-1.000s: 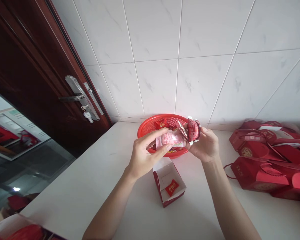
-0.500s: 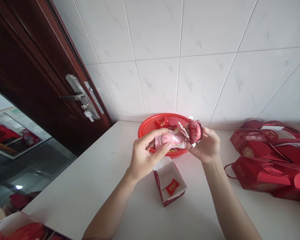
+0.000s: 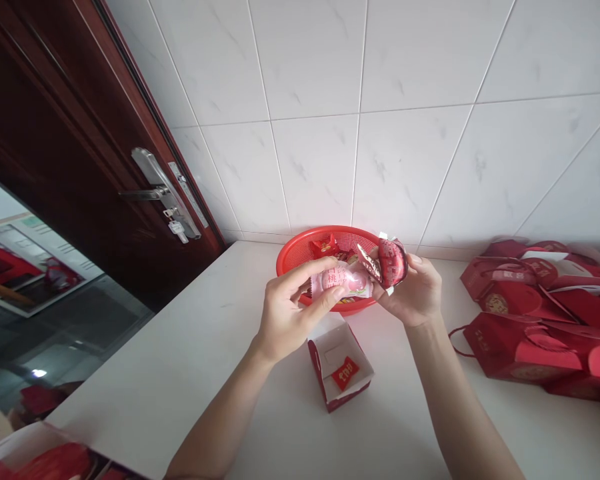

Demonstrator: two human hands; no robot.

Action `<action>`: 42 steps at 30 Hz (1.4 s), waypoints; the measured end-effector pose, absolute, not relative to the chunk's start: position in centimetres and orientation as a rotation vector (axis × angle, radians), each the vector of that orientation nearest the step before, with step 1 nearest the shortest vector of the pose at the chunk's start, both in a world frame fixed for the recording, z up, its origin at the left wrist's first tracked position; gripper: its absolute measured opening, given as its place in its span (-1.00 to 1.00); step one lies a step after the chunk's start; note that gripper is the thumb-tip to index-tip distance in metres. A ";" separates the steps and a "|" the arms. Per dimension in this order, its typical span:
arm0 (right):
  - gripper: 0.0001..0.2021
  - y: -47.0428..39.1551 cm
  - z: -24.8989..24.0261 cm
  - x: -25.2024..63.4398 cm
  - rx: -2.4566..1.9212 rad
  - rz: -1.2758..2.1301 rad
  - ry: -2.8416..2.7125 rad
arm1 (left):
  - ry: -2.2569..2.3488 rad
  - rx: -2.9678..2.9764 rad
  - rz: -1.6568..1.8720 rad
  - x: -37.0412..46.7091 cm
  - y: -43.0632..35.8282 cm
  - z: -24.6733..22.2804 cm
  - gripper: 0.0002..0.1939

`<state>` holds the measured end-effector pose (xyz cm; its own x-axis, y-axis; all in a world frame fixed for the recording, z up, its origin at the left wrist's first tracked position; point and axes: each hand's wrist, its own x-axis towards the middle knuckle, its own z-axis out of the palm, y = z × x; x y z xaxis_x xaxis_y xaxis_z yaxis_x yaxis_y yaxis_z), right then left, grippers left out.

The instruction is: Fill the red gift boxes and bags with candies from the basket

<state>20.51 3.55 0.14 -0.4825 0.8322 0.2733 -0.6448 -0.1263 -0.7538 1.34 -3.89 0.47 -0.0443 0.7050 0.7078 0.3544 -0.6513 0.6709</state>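
Between the thumb and fingers of my left hand point(image 3: 293, 307) is a pink wrapped candy point(image 3: 337, 281). My right hand point(image 3: 415, 290) grips several wrapped candies, among them a dark red one point(image 3: 393, 261) and a brown and white one point(image 3: 369, 263). Both hands meet over the front rim of a red plastic basket point(image 3: 293, 248), which has more wrapped candies in it, partly hidden by the hands. Nearer to me, between my forearms, stands an open red box point(image 3: 347, 400) with a white inside. One small red candy packet point(image 3: 345, 373) lies in it.
Red gift boxes point(image 3: 525, 347) with cord handles are piled on the right of the white table point(image 3: 180, 373). A tiled wall point(image 3: 310, 173) closes off the back. At left is a dark wooden door point(image 3: 80, 133). Another box with red contents point(image 3: 45, 460) is at lower left.
Almost nothing differs. The pink candy has turned slightly in my left fingers, and both hands stay over the basket.
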 end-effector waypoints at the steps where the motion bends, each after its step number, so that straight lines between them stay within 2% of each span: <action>1: -0.83 3.6 0.1 20.5 -0.254 1.797 -1.061 | 1.126 1.947 1.751 1.3 -3.9 0.5 -0.67; 42: -0.80 4.0 0.1 20.4 -0.234 1.848 -1.020 | 1.190 2.235 1.807 1.6 -3.7 0.4 -0.66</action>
<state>20.37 3.99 0.10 -0.5067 0.8213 0.2622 -0.6598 -0.1737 -0.7311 1.59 -3.68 0.43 0.0328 0.5675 0.8227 0.5318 -0.7069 0.4664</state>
